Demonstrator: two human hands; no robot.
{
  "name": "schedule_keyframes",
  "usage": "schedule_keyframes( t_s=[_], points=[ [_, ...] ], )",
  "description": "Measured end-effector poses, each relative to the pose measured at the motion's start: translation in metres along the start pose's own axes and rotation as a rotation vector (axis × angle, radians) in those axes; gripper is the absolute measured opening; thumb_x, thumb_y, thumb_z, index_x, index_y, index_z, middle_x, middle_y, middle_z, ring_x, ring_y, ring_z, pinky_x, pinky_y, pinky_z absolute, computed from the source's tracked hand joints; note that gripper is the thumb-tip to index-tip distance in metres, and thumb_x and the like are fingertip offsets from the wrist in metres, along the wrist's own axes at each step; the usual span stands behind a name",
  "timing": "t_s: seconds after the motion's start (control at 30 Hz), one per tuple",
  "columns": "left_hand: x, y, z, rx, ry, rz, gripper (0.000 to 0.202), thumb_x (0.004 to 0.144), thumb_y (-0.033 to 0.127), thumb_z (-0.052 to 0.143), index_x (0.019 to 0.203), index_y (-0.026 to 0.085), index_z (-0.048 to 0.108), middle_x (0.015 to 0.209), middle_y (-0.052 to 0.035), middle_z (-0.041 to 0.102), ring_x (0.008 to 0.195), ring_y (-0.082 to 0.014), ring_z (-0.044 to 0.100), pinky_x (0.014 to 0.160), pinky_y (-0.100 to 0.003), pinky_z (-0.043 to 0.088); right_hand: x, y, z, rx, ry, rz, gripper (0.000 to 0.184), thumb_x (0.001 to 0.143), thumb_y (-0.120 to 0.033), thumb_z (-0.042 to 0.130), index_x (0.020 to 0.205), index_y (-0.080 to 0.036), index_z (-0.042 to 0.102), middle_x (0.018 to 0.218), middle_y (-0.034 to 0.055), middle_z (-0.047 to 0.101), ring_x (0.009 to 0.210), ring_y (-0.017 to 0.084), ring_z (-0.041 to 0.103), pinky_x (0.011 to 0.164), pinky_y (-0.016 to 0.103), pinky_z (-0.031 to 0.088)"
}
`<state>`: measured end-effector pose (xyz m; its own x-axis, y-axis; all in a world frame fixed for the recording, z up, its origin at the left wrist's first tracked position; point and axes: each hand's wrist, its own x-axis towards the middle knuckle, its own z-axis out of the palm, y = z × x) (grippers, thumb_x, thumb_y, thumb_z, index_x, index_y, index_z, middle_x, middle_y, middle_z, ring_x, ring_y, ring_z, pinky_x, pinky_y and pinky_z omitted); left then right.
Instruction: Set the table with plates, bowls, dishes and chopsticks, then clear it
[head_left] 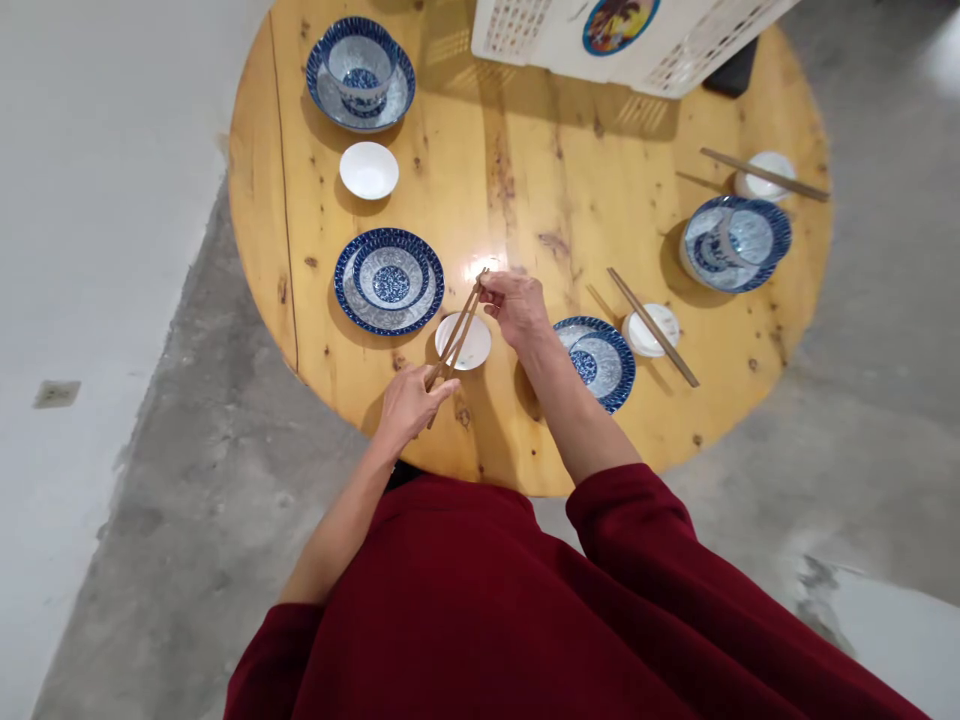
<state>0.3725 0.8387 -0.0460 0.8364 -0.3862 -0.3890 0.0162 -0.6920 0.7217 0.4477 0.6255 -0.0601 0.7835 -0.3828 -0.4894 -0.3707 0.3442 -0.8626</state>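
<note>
A pair of brown chopsticks (459,332) lies slanted across a small white dish (472,350) near the front of the round wooden table (525,180). My left hand (409,402) pinches their near end. My right hand (516,306) pinches their far tips. To the left of the dish stands a blue patterned plate with a bowl (389,280) on it. Just right of my right forearm sits another blue bowl on its plate (600,362).
Further place settings: a blue bowl on a plate (360,72) and a white dish (368,170) at back left, chopsticks (651,325) on a white dish (654,332), a blue bowl (736,242) and chopsticks (765,174) at right. A white basket (630,40) stands at the back. Concrete floor surrounds the table.
</note>
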Motion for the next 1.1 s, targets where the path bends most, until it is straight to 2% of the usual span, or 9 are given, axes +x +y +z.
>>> schedule_keyframes(
  t_s=[0.13, 0.27, 0.43, 0.53, 0.67, 0.9, 1.1],
  points=[
    [0.006, 0.008, 0.005, 0.26, -0.039, 0.01, 0.021, 0.097, 0.032, 0.057, 0.09, 0.016, 0.069, 0.092, -0.0098, 0.069, 0.094, -0.0239, 0.065, 0.086, -0.033, 0.048, 0.012, 0.011, -0.003, 0.011, 0.035, 0.007, 0.013, 0.069, -0.021, 0.073, 0.071, -0.016, 0.061, 0.066, -0.002, 0.061, 0.056, 0.005, 0.051, 0.045, 0.015, 0.035],
    [0.013, 0.013, 0.009, 0.36, -0.088, -0.025, 0.021, 0.099, 0.028, 0.053, 0.098, 0.015, 0.069, 0.101, -0.0136, 0.07, 0.101, -0.0264, 0.067, 0.088, -0.034, 0.048, 0.024, 0.021, -0.008, 0.047, 0.077, 0.033, 0.012, 0.069, -0.019, 0.07, 0.07, -0.016, 0.059, 0.062, -0.0027, 0.058, 0.054, 0.005, 0.048, 0.043, 0.015, 0.035],
    [0.019, 0.013, 0.01, 0.386, -0.125, -0.04, 0.027, 0.1, 0.034, 0.052, 0.104, 0.014, 0.069, 0.106, -0.0178, 0.071, 0.105, -0.0316, 0.067, 0.089, -0.039, 0.049, 0.034, 0.029, -0.01, 0.054, 0.104, 0.064, 0.015, 0.072, -0.021, 0.073, 0.073, -0.017, 0.059, 0.06, -0.0038, 0.057, 0.052, 0.005, 0.051, 0.043, 0.015, 0.038],
    [0.02, 0.014, 0.01, 0.393, -0.147, -0.045, 0.026, 0.1, 0.031, 0.049, 0.106, 0.014, 0.068, 0.106, -0.0188, 0.073, 0.105, -0.0328, 0.068, 0.089, -0.039, 0.048, 0.035, 0.028, -0.009, 0.011, 0.107, 0.069, 0.016, 0.074, -0.023, 0.073, 0.073, -0.017, 0.057, 0.063, -0.004, 0.058, 0.051, 0.004, 0.052, 0.043, 0.014, 0.037],
    [0.021, 0.017, 0.008, 0.418, -0.16, -0.056, 0.024, 0.099, 0.026, 0.047, 0.106, 0.016, 0.067, 0.107, -0.0188, 0.074, 0.107, -0.0324, 0.069, 0.088, -0.038, 0.048, 0.031, 0.026, -0.006, -0.009, 0.121, 0.078, 0.015, 0.076, -0.023, 0.071, 0.073, -0.018, 0.058, 0.065, -0.0032, 0.06, 0.052, 0.004, 0.054, 0.041, 0.014, 0.034],
    [0.021, 0.02, 0.004, 0.439, -0.173, -0.055, 0.023, 0.098, 0.026, 0.049, 0.106, 0.015, 0.067, 0.108, -0.0189, 0.074, 0.106, -0.0326, 0.07, 0.088, -0.037, 0.049, 0.021, 0.025, -0.003, 0.018, 0.082, 0.062, 0.008, 0.074, -0.02, 0.067, 0.072, -0.015, 0.061, 0.064, -0.0017, 0.061, 0.052, 0.005, 0.053, 0.042, 0.014, 0.034],
    [0.022, 0.018, 0.003, 0.421, -0.166, -0.052, 0.026, 0.1, 0.033, 0.049, 0.106, 0.016, 0.067, 0.11, -0.0182, 0.074, 0.106, -0.0315, 0.07, 0.089, -0.037, 0.049, 0.016, 0.023, -0.003, 0.005, 0.095, 0.055, 0.011, 0.076, -0.021, 0.068, 0.07, -0.015, 0.06, 0.062, -0.0017, 0.06, 0.05, 0.004, 0.05, 0.044, 0.014, 0.038]
  ],
)
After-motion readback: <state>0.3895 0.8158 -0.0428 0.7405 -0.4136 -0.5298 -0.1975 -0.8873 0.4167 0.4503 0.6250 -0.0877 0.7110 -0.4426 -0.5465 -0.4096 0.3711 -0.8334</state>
